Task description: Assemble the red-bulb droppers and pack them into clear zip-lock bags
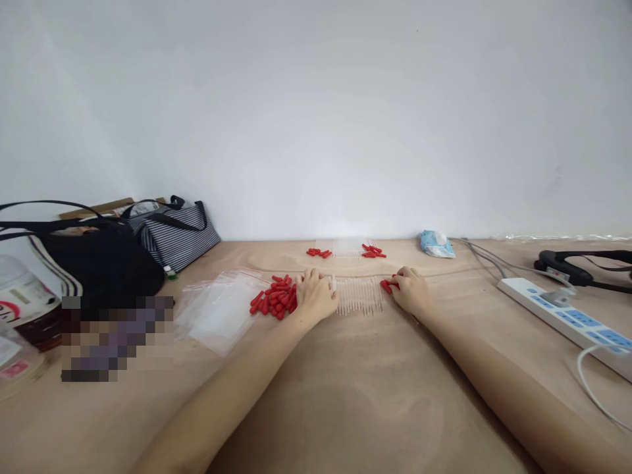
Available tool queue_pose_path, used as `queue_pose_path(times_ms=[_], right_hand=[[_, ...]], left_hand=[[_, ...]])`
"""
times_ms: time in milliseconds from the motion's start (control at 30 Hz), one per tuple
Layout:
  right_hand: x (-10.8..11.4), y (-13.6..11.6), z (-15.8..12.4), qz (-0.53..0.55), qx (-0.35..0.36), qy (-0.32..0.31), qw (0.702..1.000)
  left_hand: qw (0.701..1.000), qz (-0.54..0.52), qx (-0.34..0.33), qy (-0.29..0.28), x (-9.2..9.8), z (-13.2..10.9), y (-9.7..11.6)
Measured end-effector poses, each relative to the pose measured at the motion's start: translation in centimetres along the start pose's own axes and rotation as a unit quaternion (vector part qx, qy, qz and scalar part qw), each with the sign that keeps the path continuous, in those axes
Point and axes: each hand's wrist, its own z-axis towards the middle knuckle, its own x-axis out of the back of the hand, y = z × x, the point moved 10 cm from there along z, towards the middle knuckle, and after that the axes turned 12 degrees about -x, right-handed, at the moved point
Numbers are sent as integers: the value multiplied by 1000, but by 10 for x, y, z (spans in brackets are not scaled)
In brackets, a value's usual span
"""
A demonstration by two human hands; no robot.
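The right hand (411,290) touches red pegs (386,286), pinched or not, I cannot tell; the left hand (315,296) hides its grip. Between them, nearer the left, sticks (359,296) lie side by side, pointing toward the person.

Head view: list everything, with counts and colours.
Red pieces: many, red, centre and back
Sticks: uncountable, whitish, centre row, more behind
Clear bags: several, clear, left of centre
Mask: one, blue-white, back
Power strip: one, white-blue, right
Plug: one, grey, on strip
Cables: several, grey and white, right
Strapped device: one, black, far right
Striped bag: one, black-white, back left
Black bag: one, black, left
Bottle: one, green-white, by striped bag
Containers: two, pale, left edge
Table: one, brown, foreground
Wall: one, white, behind
Arms: two, bare, foreground
Left hand: one, bare, by sticks
Right hand: one, bare, at red pieces
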Motion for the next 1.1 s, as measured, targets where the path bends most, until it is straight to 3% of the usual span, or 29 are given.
queue_pose_path(times_ms=[167,433,633,733,833,933,1100], right_hand=[[9,7,0,97,-40,47,993],[29,11,-5,247,-100,100,959],[36,-10,-19,342,-92,76,932],[37,-35,-32,396,-52,30,916],[41,-63,-50,390,-1,-6,921],[44,-92,-69,389,68,-63,916],[43,-113,-85,406,107,-145,896]], left_hand=[[998,20,46,-28,-15,18,0],[995,32,84,-32,-24,22,2],[998,13,56,-11,-10,20,11],[1000,-12,7,7,6,5,12],[996,-59,-66,17,17,-27,11],[966,-170,-180,71,28,-65,17],[949,-229,-186,109,30,-89,7]])
